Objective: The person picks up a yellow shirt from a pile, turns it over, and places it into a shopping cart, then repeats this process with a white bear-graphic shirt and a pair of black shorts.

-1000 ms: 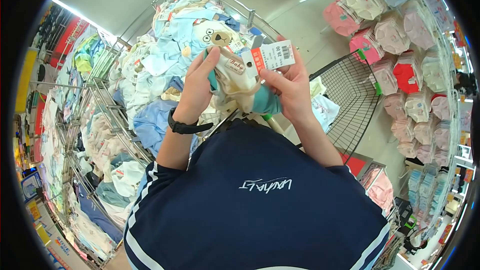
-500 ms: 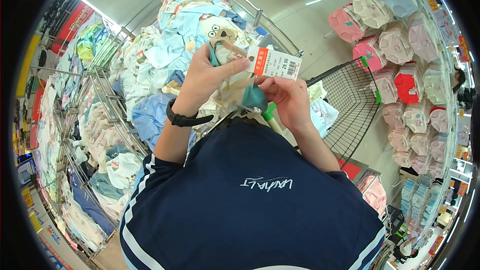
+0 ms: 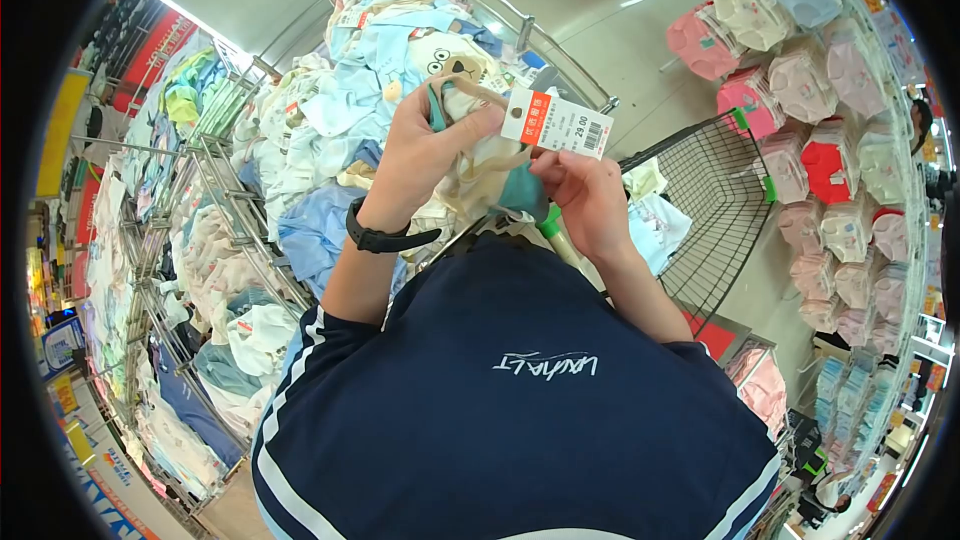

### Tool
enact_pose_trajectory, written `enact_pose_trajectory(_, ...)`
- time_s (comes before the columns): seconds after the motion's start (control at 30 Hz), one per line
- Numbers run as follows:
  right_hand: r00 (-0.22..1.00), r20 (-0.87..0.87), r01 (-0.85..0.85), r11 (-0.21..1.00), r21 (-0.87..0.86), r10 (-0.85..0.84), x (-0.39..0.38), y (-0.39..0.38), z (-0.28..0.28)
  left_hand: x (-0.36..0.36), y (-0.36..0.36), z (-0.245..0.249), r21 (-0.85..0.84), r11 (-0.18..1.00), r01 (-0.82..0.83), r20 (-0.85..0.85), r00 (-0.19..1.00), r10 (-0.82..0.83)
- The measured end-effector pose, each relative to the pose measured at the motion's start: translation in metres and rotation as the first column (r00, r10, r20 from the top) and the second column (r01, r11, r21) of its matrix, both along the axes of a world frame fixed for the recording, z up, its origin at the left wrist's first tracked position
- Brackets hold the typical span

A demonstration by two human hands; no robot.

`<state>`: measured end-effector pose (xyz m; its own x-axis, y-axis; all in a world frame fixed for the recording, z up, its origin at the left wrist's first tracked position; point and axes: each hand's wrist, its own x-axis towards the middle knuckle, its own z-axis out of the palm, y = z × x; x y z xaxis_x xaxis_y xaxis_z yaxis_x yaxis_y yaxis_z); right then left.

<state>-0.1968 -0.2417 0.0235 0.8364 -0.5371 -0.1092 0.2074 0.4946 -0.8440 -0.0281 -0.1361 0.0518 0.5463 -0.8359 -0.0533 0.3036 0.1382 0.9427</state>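
Note:
My left hand (image 3: 428, 152), with a black watch on its wrist, is closed round a small cream and teal garment (image 3: 490, 175); its thumb lies on top of the cloth. A white and orange price tag (image 3: 556, 123) marked 29.00 hangs at the garment's right side, face up. My right hand (image 3: 590, 202) is closed at the tag's lower edge, its fingertips also close against the teal part of the cloth. Behind my hands, a heap of children's clothes (image 3: 350, 90) fills a metal-railed bin (image 3: 530, 32).
A black wire shopping cart (image 3: 715, 210) with green corners stands at the right, with light clothes (image 3: 655, 230) in it. Beyond it is a rack of hanging underwear packs (image 3: 800, 85). More railed bins of clothes (image 3: 215, 250) line the left.
The view has shifted slightly, so most things sit a little further right. The tag has tilted clockwise and its punched hole now shows. Both hands keep their grip.

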Motion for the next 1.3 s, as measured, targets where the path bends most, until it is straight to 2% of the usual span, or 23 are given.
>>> enact_pose_trajectory(0.1,0.993,-0.002,0.119,0.991,0.07,-0.119,0.008,0.013,0.016,-0.001,-0.002,0.0,-0.019,0.997,-0.069,-0.019,0.997,0.069)
enact_pose_trajectory(0.13,0.994,-0.106,-0.018,0.999,-0.04,0.014,0.008,0.009,0.012,0.0,-0.003,0.0,-0.019,0.995,-0.097,-0.018,0.995,0.097)
enact_pose_trajectory(0.2,0.912,-0.34,-0.311,0.928,-0.205,0.231,0.002,-0.01,0.0,0.013,0.0,-0.004,0.008,0.995,-0.099,0.138,0.986,0.096)
enact_pose_trajectory(0.23,0.898,-0.368,-0.342,0.91,-0.235,0.242,0.002,-0.02,0.001,0.02,0.002,-0.005,0.02,0.995,-0.098,0.215,0.972,0.092)
enact_pose_trajectory(0.27,0.928,-0.335,-0.255,0.936,-0.245,0.165,0.004,-0.026,0.002,0.026,0.003,-0.003,0.05,0.995,-0.087,0.318,0.946,0.066)
enact_pose_trajectory(0.33,0.967,-0.224,-0.181,0.95,-0.253,0.124,0.004,-0.052,0.003,0.038,0.005,0.005,0.105,0.992,-0.071,0.509,0.861,0.007)
enact_pose_trajectory(0.37,0.977,-0.196,-0.139,0.946,-0.291,0.083,0.007,-0.061,0.006,0.049,0.006,-0.003,0.145,0.989,0.0,0.491,0.868,-0.072)
enact_pose_trajectory(0.43,0.991,-0.136,-0.051,0.93,-0.364,0.001,0.012,-0.074,0.018,0.063,0.005,-0.007,0.154,0.965,0.213,0.567,0.781,-0.263)
enact_pose_trajectory(0.47,0.991,-0.135,-0.033,0.941,-0.336,-0.013,0.014,-0.079,0.02,0.068,0.006,-0.01,0.167,0.935,0.314,0.6,0.72,-0.349)
enact_pose_trajectory(0.5,0.991,-0.133,-0.018,0.951,-0.308,-0.025,0.016,-0.083,0.022,0.071,0.01,-0.016,0.233,0.9,0.37,0.459,0.774,-0.437)
enact_pose_trajectory(0.57,0.988,-0.139,0.026,0.963,-0.268,-0.065,0.021,-0.091,0.024,0.089,0.013,-0.019,0.447,0.864,0.23,0.467,0.764,-0.445)
enact_pose_trajectory(0.6,0.978,-0.206,-0.054,0.933,-0.356,-0.022,0.019,-0.095,0.027,0.092,0.014,-0.016,0.543,0.826,0.153,0.468,0.761,-0.449)
enact_pose_trajectory(0.67,0.935,-0.352,-0.23,0.835,-0.501,0.046,0.011,-0.102,0.032,0.098,0.016,-0.006,0.354,0.935,0.007,0.552,0.806,-0.215)
enact_pose_trajectory(0.73,0.867,-0.493,-0.432,0.602,-0.671,0.072,0.005,-0.102,0.032,0.104,0.014,-0.001,0.086,0.984,-0.156,0.618,0.783,0.07)
enact_pose_trajectory(0.77,0.826,-0.559,-0.523,0.457,-0.719,0.065,0.003,-0.103,0.031,0.108,0.014,0.002,0.079,0.978,-0.192,0.624,0.775,0.101)
enact_pose_trajectory(0.83,0.806,-0.591,-0.496,0.573,-0.652,0.025,0.001,-0.113,0.028,0.119,0.015,0.009,0.062,0.964,-0.258,0.634,0.756,0.161)
enact_pose_trajectory(0.87,0.794,-0.608,-0.475,0.629,-0.616,0.005,0.0,-0.118,0.026,0.124,0.016,0.011,0.079,0.962,-0.261,0.595,0.787,0.164)
enact_pose_trajectory(0.9,0.85,-0.525,-0.414,0.661,-0.626,0.035,-0.001,-0.123,0.032,0.129,0.016,0.013,0.097,0.961,-0.259,0.553,0.816,0.165)
enact_pose_trajectory(0.93,0.911,-0.407,-0.305,0.772,-0.557,0.067,0.0,-0.131,0.026,0.133,0.015,0.015,0.114,0.96,-0.255,0.512,0.844,0.163)
enact_pose_trajectory(1.0,0.988,-0.14,-0.106,0.934,-0.34,0.061,0.007,-0.14,0.019,0.134,0.012,0.021,0.108,0.975,-0.196,0.396,0.908,0.139)
enact_pose_trajectory(1.03,0.999,-0.042,-0.021,0.974,-0.225,0.012,0.012,-0.134,0.026,0.134,0.009,0.02,0.089,0.981,-0.174,0.358,0.924,0.131)
enact_pose_trajectory(1.13,0.996,0.015,0.09,0.989,-0.121,-0.089,0.027,-0.131,0.021,0.142,0.002,0.011,0.082,0.986,-0.146,0.322,0.94,0.113)
enact_pose_trajectory(1.3,0.992,-0.01,0.124,0.985,-0.121,-0.126,0.035,-0.139,0.009,0.13,-0.004,0.019,0.05,0.989,-0.138,0.18,0.976,0.127)
